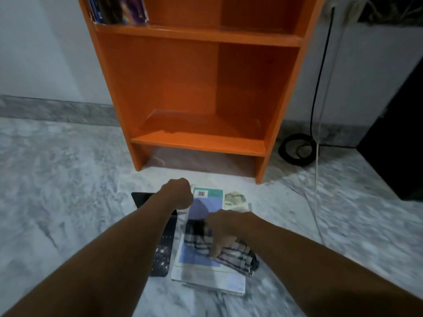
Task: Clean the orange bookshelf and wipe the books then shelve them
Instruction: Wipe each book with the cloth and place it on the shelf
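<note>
Two hands are best used thus: the checked cloth [235, 256], gripped by the right hand [223, 232], is swept flat across the blue book [202, 208] while the clenched left hand [177, 194] is kept at its corner.

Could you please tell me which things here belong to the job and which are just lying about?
Job: orange wooden bookshelf; checked fabric cloth gripped by right hand; blue-covered paperback atop floor stack; dark star-speckled book; colourful books shelved.
Lying about: coiled black cable; white cord; black box.
</note>
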